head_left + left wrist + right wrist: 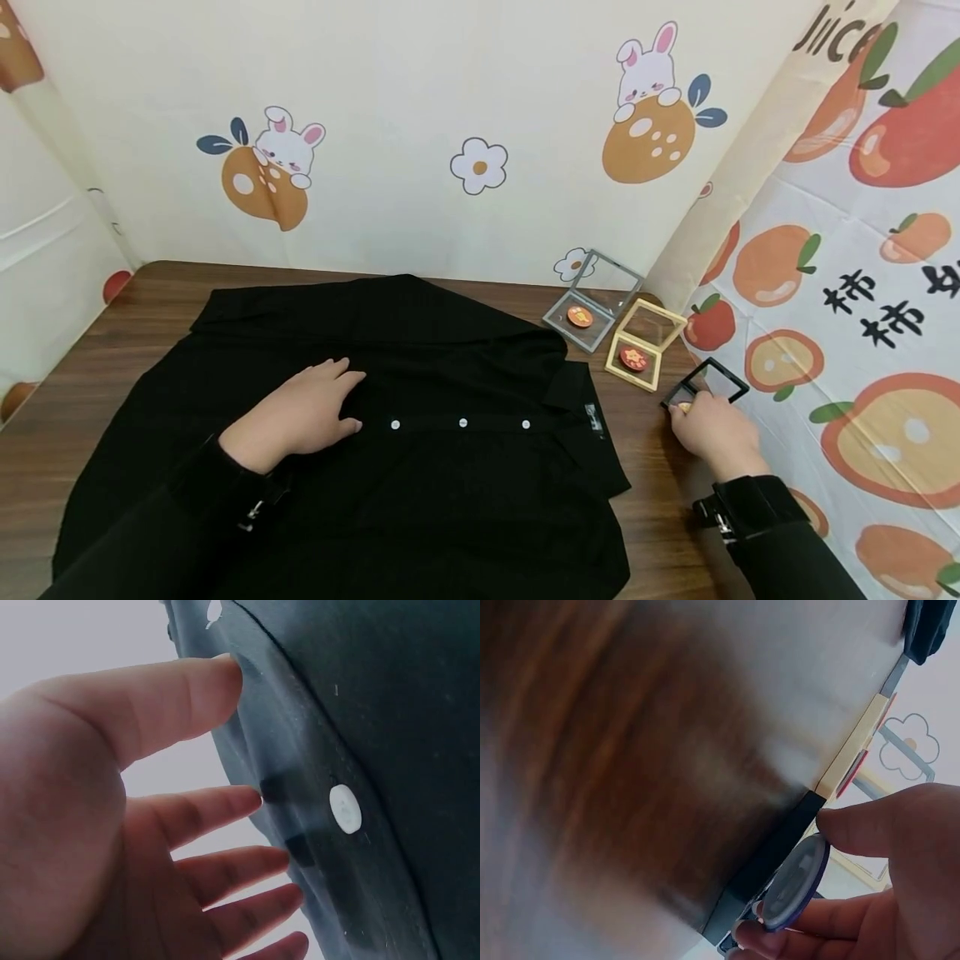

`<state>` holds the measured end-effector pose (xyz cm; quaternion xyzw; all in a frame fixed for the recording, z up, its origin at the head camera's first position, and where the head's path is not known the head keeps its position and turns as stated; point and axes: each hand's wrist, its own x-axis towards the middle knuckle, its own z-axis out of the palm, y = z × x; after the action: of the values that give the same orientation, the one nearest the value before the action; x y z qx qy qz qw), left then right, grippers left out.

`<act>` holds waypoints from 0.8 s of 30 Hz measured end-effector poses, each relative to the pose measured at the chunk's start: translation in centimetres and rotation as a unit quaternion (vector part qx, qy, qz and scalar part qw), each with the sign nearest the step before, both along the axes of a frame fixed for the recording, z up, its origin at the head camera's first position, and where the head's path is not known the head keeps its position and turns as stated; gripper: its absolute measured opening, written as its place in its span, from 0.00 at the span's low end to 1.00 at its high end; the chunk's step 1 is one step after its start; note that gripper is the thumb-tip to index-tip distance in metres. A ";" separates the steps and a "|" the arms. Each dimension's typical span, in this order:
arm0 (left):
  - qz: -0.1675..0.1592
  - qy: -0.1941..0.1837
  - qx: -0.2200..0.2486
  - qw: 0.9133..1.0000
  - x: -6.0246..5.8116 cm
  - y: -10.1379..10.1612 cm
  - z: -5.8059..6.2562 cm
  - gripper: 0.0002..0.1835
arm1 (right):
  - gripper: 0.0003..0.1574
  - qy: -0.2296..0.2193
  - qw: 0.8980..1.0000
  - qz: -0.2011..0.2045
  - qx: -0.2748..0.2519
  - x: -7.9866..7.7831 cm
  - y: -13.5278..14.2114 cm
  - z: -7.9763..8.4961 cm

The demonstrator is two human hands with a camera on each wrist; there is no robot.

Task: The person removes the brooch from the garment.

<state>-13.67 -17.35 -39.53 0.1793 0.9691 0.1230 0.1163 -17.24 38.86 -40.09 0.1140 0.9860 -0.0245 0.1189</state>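
A black button-up shirt with white buttons lies spread on the wooden table. Over its middle is my left hand, fingers extended and spread, holding nothing; the fingertips are close to the cloth, and whether they touch I cannot tell. At the right, my right hand is at a black hinged case with its clear lid raised. Between thumb and fingers it pinches a round badge with a pale back and dark blue rim, right beside the case's edge. The badge's front is mostly hidden.
A grey open case with an orange round badge and a yellow open case with a red badge stand behind the right hand. Printed cloth walls border the table's back and sides.
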 end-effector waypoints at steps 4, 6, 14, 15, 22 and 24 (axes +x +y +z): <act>0.003 0.013 0.005 1.000 0.6 -0.3 0.3 0.36 | 0.32 -0.007 1.000 -0.001 0.002 -0.2 0.1 0.0; 0.004 0.021 0.007 1.000 0.7 -0.5 0.3 0.36 | 0.33 -0.005 1.000 0.002 0.001 -0.4 0.3 0.1; 0.007 0.030 0.011 0.999 1.0 -0.9 0.4 0.35 | 0.46 0.002 1.000 0.000 0.000 -1.5 0.4 0.7; 0.007 0.029 0.011 0.999 1.0 -0.9 0.4 0.35 | 0.47 0.002 1.000 -0.001 0.002 -1.7 0.3 0.7; 0.004 0.041 -0.006 0.999 1.0 -0.9 -0.1 0.35 | 0.46 -0.040 0.999 -0.020 0.015 -2.5 -0.6 0.6; 0.005 0.040 -0.010 0.999 1.0 -0.9 -0.2 0.34 | 0.45 -0.049 0.998 -0.018 0.017 -2.6 -0.7 0.3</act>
<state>-12.71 -18.28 -39.72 0.1785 0.9750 0.1067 0.0786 -19.88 38.14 -39.83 0.1350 0.9771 -0.0046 0.1645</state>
